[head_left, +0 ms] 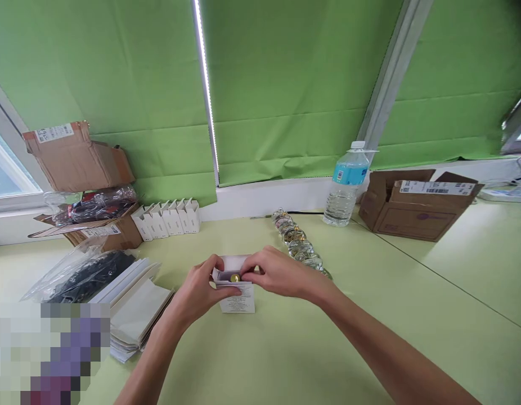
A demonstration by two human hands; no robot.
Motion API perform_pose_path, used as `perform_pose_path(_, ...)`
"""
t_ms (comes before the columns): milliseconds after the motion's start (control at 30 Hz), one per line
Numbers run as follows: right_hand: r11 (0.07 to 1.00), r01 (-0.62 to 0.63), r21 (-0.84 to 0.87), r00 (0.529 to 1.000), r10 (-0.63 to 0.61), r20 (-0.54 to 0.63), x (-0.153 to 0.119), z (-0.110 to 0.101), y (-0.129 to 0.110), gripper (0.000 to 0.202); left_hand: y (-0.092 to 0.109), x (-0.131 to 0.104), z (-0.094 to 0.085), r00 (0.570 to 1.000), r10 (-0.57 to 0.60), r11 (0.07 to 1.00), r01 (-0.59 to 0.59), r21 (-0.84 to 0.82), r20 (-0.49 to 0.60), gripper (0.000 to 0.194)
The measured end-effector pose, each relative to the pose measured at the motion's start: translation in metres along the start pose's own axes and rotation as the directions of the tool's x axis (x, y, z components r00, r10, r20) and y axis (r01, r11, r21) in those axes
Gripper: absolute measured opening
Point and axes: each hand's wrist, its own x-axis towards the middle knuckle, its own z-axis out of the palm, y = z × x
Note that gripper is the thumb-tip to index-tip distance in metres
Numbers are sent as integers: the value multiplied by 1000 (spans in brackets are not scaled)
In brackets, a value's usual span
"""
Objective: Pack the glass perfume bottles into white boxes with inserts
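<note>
A small white carton point(237, 298) with printed text on its front stands upright on the table, its top flap raised at the back. My left hand point(203, 284) grips the carton's left side, thumb across the front edge and fingers behind. Inside the opening shows a round gold cap point(235, 278). At the carton's right edge is my right hand point(271, 270), thumb and fingers closed together at the opening; what they pinch, if anything, is hidden. Behind my right hand runs a row of round glass bottles point(300, 244) with gold and silver tops.
Open white cartons point(170, 218) line up at the back left, beside stacked brown boxes point(81, 160). Flat white cardboard point(140, 315) and a plastic bag point(91, 273) with dark contents lie left. A water bottle point(345, 188) and an open brown box point(416, 211) stand back right.
</note>
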Motion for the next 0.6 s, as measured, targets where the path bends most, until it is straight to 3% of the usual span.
perform_pose_path(133,987,-123,102,991,117,58,0,-6,6,28,6,-5,-8,977,44,978,0,-207,208,33)
perform_pose_path(200,985,-153,75,987,149,56,-2,-7,7,28,10,-7,-10,972,69,968,-10,-250,226,27)
perform_pose_path(433,975,-203,-91,978,196,-77,-8,1,6,36,20,-10,15,997,75,994,-74,79,-7,28)
perform_pose_path(533,971,-215,-110,973,204,-104,-4,7,9,32,19,-11,33,977,196,960,-173,222,-86,28)
perform_pose_path(600,964,-226,-143,969,208,-131,0,13,13,28,17,-11,44,940,318,910,-267,317,-120,28)
